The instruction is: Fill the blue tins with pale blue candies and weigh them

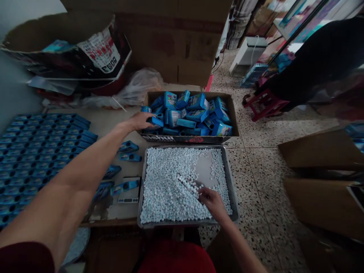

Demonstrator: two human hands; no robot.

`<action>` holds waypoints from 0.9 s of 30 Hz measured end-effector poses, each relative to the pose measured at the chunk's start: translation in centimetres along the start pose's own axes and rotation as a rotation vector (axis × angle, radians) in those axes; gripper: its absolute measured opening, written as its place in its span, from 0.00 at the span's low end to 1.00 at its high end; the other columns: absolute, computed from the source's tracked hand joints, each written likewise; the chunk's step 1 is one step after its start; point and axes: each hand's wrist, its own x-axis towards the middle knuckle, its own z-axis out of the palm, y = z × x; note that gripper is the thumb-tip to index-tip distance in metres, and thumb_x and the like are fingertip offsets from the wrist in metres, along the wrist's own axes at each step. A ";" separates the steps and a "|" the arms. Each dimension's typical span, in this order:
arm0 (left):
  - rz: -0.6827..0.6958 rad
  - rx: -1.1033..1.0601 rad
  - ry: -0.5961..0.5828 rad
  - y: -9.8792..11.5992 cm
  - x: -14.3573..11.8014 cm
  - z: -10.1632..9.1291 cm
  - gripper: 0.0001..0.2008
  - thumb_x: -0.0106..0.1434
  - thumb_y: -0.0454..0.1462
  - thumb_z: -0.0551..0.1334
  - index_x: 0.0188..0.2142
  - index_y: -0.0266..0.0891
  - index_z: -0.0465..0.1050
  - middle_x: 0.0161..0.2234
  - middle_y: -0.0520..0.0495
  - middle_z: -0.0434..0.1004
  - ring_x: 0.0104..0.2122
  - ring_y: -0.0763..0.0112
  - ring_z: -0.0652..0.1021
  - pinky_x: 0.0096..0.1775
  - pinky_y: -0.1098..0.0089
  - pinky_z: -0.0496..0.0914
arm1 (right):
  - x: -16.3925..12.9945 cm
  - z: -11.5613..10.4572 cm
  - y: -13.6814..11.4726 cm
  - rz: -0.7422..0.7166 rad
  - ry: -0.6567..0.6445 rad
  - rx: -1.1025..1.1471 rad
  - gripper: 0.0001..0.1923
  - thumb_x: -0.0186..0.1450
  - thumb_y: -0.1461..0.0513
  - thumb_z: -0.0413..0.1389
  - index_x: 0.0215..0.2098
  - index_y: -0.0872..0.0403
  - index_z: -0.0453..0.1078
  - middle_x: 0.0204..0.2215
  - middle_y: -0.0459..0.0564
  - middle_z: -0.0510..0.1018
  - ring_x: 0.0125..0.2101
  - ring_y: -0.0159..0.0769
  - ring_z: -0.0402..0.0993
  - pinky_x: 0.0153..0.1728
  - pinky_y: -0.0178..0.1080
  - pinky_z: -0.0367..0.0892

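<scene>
Grasping blue pkt (pixel 157 121): L hand (pixel 141 120), 9 o'clock in carton (pixel 180 139). R hand (pixel 211 204), 4 o'clock in tray (pixel 204 170), grips scoop (pixel 189 188) w/ pale pellets (pixel 165 165), approx mid-tray. Carton sits at tray's 12 o'clock.

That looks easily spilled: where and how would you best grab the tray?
Probably take the tray by its left and right rims, coming from both sides: the carton crowds its far edge, and opposite holds should keep the loose balls level.

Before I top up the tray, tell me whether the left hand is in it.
No, the left hand is at the box of blue packets; the right hand is over the tray.
</scene>
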 end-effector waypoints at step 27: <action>-1.148 -1.262 0.190 2.6 -28.2 16.5 0.21 0.59 0.44 0.73 0.45 0.39 0.69 0.31 0.47 0.80 0.33 0.63 0.83 0.38 0.63 0.80 | 5.5 -1.2 -15.3 -0.069 -0.373 -0.730 0.15 0.58 0.63 0.57 0.38 0.52 0.84 0.28 0.49 0.82 0.28 0.35 0.70 0.29 0.36 0.53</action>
